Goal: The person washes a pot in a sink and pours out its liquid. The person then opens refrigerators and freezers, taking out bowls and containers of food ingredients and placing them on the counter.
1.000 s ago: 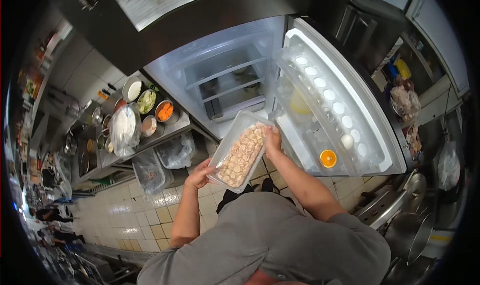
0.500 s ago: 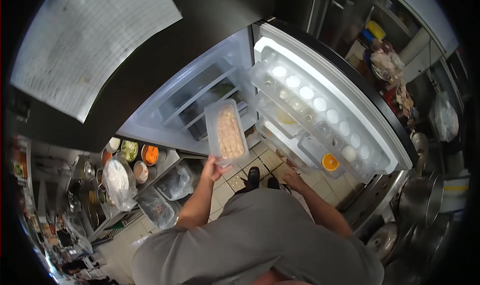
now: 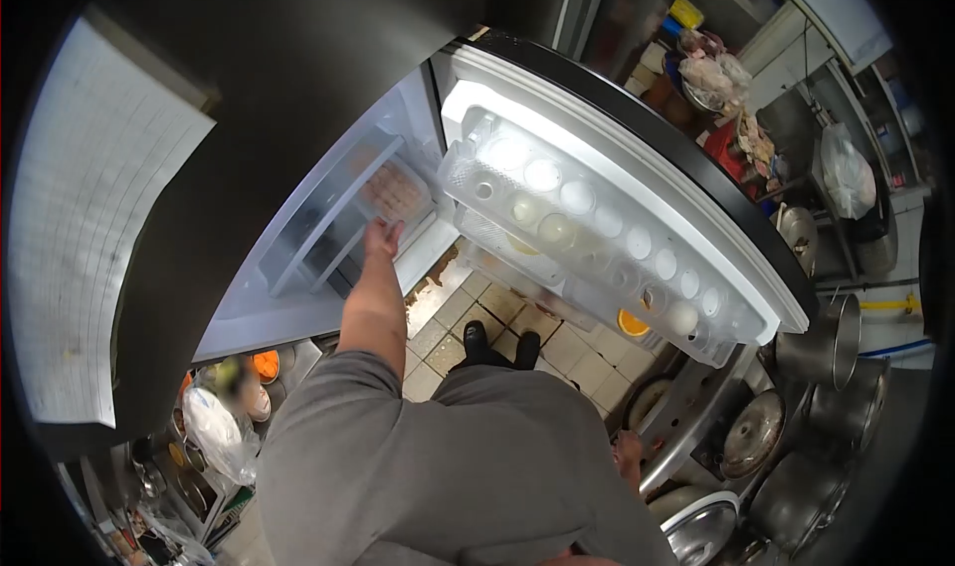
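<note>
A clear plastic container (image 3: 395, 190) filled with pale pinkish pieces of food is inside the refrigerator (image 3: 418, 98), at the shelf level. My left hand (image 3: 382, 238) grips its near end, thumb and fingers closed on the edge. My right hand (image 3: 629, 457) hangs low by my side, beside the metal edge of the stove; its fingers are mostly hidden. The refrigerator door (image 3: 686, 168) stands open to the right. Its egg tray (image 3: 597, 228) carries several white eggs, and a halved orange (image 3: 632, 321) lies in a lower door bin.
Pots (image 3: 818, 342) and a round lid (image 3: 753, 432) crowd the right side. Food containers and a plastic bag (image 3: 214, 427) stand on the counter at left. A lined paper sheet (image 3: 90, 238) hangs on the dark upper door. Tiled floor (image 3: 487, 302) lies below.
My left hand has carried the plastic container forward, from in front of the refrigerator to inside it. My right hand has moved back and down to the right. The view has turned.
</note>
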Action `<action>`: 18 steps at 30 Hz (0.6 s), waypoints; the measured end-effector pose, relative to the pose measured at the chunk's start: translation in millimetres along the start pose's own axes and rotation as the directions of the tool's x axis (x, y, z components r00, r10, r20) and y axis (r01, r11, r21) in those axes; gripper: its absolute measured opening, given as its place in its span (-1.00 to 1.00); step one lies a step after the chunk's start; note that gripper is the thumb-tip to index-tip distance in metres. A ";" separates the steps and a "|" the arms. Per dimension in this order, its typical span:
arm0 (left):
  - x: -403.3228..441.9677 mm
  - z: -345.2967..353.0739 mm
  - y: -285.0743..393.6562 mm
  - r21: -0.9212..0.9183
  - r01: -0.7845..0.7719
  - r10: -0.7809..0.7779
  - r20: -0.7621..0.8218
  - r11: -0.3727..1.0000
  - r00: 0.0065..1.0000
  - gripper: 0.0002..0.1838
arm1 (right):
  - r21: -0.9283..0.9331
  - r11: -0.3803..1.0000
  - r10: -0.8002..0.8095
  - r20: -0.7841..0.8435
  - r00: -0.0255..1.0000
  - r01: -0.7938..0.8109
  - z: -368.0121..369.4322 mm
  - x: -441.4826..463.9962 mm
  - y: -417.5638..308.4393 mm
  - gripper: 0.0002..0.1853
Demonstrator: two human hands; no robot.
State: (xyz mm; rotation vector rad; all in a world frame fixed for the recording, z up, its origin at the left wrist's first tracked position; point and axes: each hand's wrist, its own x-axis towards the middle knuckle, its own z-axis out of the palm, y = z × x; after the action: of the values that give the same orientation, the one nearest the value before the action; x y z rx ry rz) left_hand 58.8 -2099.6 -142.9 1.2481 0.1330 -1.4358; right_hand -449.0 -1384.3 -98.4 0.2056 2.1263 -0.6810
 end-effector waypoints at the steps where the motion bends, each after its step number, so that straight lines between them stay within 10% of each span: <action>1: 8.4 8.0 -1.6 0.008 0.012 -0.012 0.003 1.000 1.000 -0.64 | 0.031 0.996 -0.090 0.041 0.995 0.089 3.7 -5.1 12.1 -0.67; 4: -25.7 48.0 32.5 0.238 0.019 0.020 -0.163 0.971 0.986 -0.66 | -0.199 0.944 -0.243 0.128 0.962 0.265 18.6 -50.2 1.6 -0.65; 6: -37.7 77.4 46.5 0.382 0.040 0.064 -0.255 0.923 0.965 -0.67 | -0.094 0.994 -0.034 0.192 0.981 0.053 21.2 -60.6 1.7 -0.65; 8: -4.2 79.3 50.0 0.319 0.037 0.044 -0.244 0.947 0.969 -0.65 | -0.506 0.713 -0.432 0.231 0.872 0.486 7.0 -14.4 63.5 -0.68; 11: -1.1 71.0 53.2 0.229 0.039 0.012 -0.216 0.973 0.976 -0.61 | -0.525 0.687 -0.571 0.038 0.820 0.503 -6.3 64.6 149.2 -0.69; 14: 5.7 61.0 50.4 0.208 0.053 -0.007 -0.215 0.977 0.977 -0.54 | -0.295 0.954 -0.050 0.034 0.998 0.058 6.1 -95.6 -45.4 -0.70; 18: -1.9 59.6 48.2 0.147 -0.010 0.042 -0.217 0.989 0.975 -0.44 | -0.313 0.913 -0.201 0.216 0.956 0.263 -24.6 -1.1 -18.5 -0.75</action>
State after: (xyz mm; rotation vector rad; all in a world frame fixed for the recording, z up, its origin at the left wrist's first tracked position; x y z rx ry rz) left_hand 60.3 -2155.0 -89.9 1.5225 0.1639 -1.2997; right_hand -472.5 -1386.4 -78.6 -0.2935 2.0705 -0.4364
